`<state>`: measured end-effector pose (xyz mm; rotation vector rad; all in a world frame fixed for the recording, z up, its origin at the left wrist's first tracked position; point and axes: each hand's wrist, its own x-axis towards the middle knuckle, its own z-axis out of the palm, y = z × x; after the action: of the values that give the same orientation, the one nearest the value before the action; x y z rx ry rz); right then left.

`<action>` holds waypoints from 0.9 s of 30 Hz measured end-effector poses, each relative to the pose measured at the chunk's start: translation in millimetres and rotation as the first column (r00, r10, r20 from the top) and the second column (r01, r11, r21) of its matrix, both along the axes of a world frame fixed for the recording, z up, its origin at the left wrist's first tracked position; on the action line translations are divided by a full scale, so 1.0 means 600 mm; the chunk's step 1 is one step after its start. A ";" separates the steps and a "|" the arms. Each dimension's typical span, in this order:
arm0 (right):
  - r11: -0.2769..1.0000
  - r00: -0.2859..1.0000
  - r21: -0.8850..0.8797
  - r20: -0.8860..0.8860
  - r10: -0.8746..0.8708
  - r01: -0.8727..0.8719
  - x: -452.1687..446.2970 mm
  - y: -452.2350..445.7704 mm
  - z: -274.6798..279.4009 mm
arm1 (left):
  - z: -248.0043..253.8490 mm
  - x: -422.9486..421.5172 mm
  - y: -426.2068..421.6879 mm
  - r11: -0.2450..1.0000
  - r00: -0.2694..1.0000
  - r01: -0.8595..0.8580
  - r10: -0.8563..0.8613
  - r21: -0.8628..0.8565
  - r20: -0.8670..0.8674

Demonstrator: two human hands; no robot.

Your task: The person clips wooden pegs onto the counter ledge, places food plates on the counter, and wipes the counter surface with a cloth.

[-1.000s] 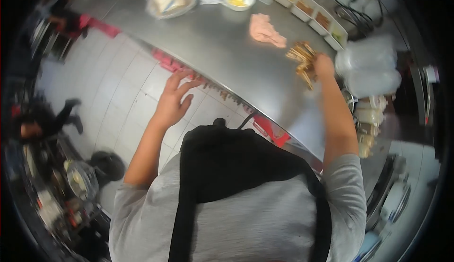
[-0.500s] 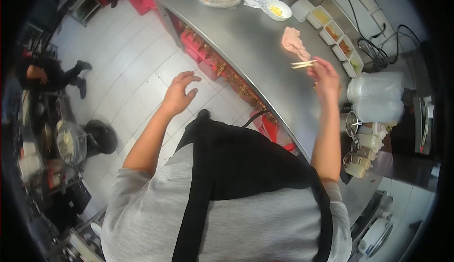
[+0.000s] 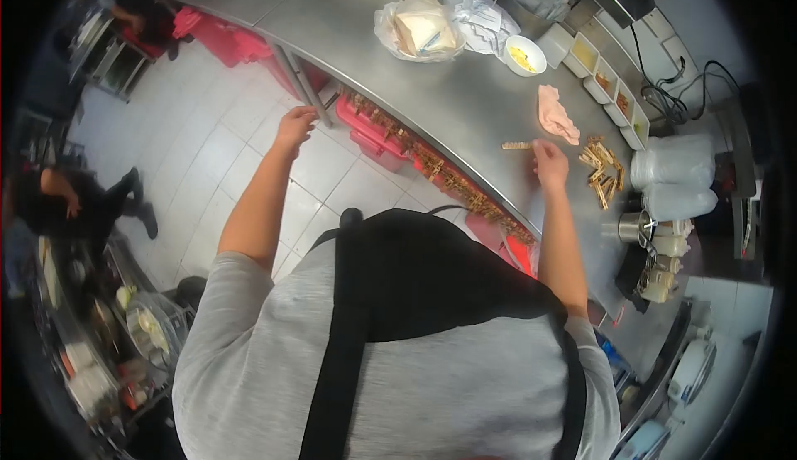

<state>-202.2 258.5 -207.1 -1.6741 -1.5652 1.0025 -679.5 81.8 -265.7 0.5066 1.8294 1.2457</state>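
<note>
Above the steel table [image 3: 448, 103], my right hand [image 3: 550, 163] pinches a wooden clothespin [image 3: 516, 145], which points left from the fingertips. Just right of that hand lies a loose pile of wooden clothespins [image 3: 603, 169]. A crumpled pink cloth [image 3: 556, 115] rests behind the hand. Over the tiled floor, left of the table edge, hangs my left hand [image 3: 296, 125]; it holds nothing, its fingers loosely bent and apart.
Several white tubs of food [image 3: 606, 84] line the back wall beside a white bowl [image 3: 525, 56] and bagged bread [image 3: 421, 30]. Clear plastic containers [image 3: 674, 169] stand at right. Red bins [image 3: 378, 132] sit under the table. Another person [image 3: 75, 203] is at the left.
The view has shifted, bringing plates of food and the clothespin pile into sight. My right hand has come nearer the table's front edge, still pinching a clothespin. My left hand has moved farther forward.
</note>
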 end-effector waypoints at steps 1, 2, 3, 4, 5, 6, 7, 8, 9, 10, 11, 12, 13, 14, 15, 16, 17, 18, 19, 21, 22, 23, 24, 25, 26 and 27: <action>0.989 0.978 0.145 0.206 -0.038 0.008 -0.007 -0.002 -0.004 | -0.010 -0.033 0.010 1.000 1.000 0.002 -0.002 -0.012 0.020; 0.959 0.912 0.282 0.397 -0.101 -0.016 -0.014 -0.001 -0.007 | -0.020 -0.065 0.024 1.000 0.999 0.005 -0.005 -0.021 0.038; 0.914 0.805 0.399 0.564 -0.184 -0.070 -0.021 -0.003 -0.006 | -0.033 -0.100 0.040 0.998 0.996 0.049 -0.045 -0.045 0.083; 0.929 0.824 0.365 0.543 -0.162 -0.058 -0.048 -0.019 0.016 | -0.035 -0.115 0.065 0.999 0.995 0.028 -0.024 -0.040 0.098; 0.943 0.843 0.329 0.521 -0.134 -0.053 -0.084 -0.036 0.033 | -0.037 -0.129 0.088 0.999 0.993 0.002 0.003 -0.038 0.114; 0.956 0.862 0.289 0.496 -0.102 -0.053 -0.119 -0.053 0.044 | -0.040 -0.143 0.106 0.999 0.991 -0.030 0.035 -0.042 0.130; 0.956 0.839 0.277 0.539 -0.070 -0.098 -0.142 -0.059 0.041 | -0.056 -0.158 0.133 0.999 0.981 -0.032 0.032 -0.002 0.190; 0.952 0.843 0.285 0.535 -0.062 -0.110 -0.149 -0.055 0.026 | -0.073 -0.170 0.160 0.999 0.965 -0.027 0.018 0.031 0.260; 0.948 0.846 0.294 0.531 -0.053 -0.125 -0.151 -0.048 0.001 | -0.086 -0.178 0.187 0.998 0.944 -0.027 0.005 0.065 0.329; 0.942 0.849 0.305 0.527 -0.044 -0.141 -0.160 -0.044 -0.005 | -0.093 -0.183 0.205 0.994 0.918 -0.031 -0.011 0.100 0.396; 0.933 0.830 0.319 0.557 -0.040 -0.169 -0.163 -0.040 -0.010 | -0.100 -0.186 0.219 0.990 0.903 -0.097 0.045 0.101 0.427; 0.924 0.807 0.332 0.589 -0.044 -0.192 -0.166 -0.043 -0.007 | -0.106 -0.180 0.233 0.983 0.883 -0.155 0.093 0.099 0.460; 0.915 0.782 0.344 0.622 -0.053 -0.212 -0.164 -0.048 -0.003 | -0.112 -0.168 0.247 0.973 0.858 -0.209 0.136 0.095 0.495; 0.954 0.906 0.288 0.421 -0.047 -0.085 -0.162 -0.054 -0.001 | -0.118 -0.158 0.253 0.966 0.846 -0.244 0.169 0.084 0.506; 0.978 0.979 0.207 0.192 -0.065 0.025 -0.162 -0.056 -0.006 | -0.121 -0.154 0.253 0.957 0.833 -0.282 0.206 0.073 0.514; 0.989 0.993 0.105 -0.052 -0.103 0.108 -0.160 -0.055 -0.013 | -0.129 -0.160 0.257 0.944 0.819 -0.324 0.245 0.065 0.519; 0.991 0.921 -0.031 -0.368 -0.129 0.127 -0.154 -0.056 -0.017 | -0.143 -0.165 0.259 0.947 0.798 -0.303 0.194 0.102 0.570; 0.989 0.866 -0.097 -0.478 -0.148 0.116 -0.157 -0.062 -0.010 | -0.144 -0.168 0.259 0.957 0.786 -0.279 0.178 0.083 0.593; 0.983 0.797 -0.161 -0.579 -0.171 0.094 -0.167 -0.072 0.002 | -0.146 -0.170 0.257 0.965 0.772 -0.256 0.164 0.064 0.613; 0.971 0.701 -0.235 -0.688 -0.190 0.032 -0.191 -0.091 0.025 | -0.141 -0.175 0.253 0.978 0.778 -0.198 0.114 0.069 0.618; 0.961 0.670 -0.273 -0.708 -0.224 0.033 -0.203 -0.095 0.028 | -0.137 -0.177 0.252 0.975 0.787 -0.204 0.110 0.088 0.607; 0.949 0.640 -0.313 -0.724 -0.258 0.029 -0.215 -0.098 0.029 | -0.134 -0.177 0.250 0.971 0.796 -0.213 0.110 0.105 0.596; 0.935 0.610 -0.353 -0.737 -0.291 0.020 -0.225 -0.100 0.027 | -0.131 -0.175 0.243 0.967 0.803 -0.225 0.114 0.121 0.584; 0.947 0.654 -0.321 -0.709 -0.263 0.033 -0.229 -0.099 0.017 | -0.132 -0.178 0.235 0.977 0.827 -0.173 0.074 0.128 0.557; 0.957 0.696 -0.286 -0.680 -0.231 0.038 -0.231 -0.095 0.000 | -0.130 -0.184 0.227 0.983 0.849 -0.125 0.037 0.132 0.527; 0.968 0.735 -0.248 -0.650 -0.193 0.035 -0.236 -0.087 -0.012 | -0.129 -0.193 0.217 0.987 0.869 -0.083 0.004 0.137 0.496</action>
<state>-343.7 206.1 -214.0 -1.2875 -0.8761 1.5424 -795.0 212.2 -343.2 0.1974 1.3222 1.4025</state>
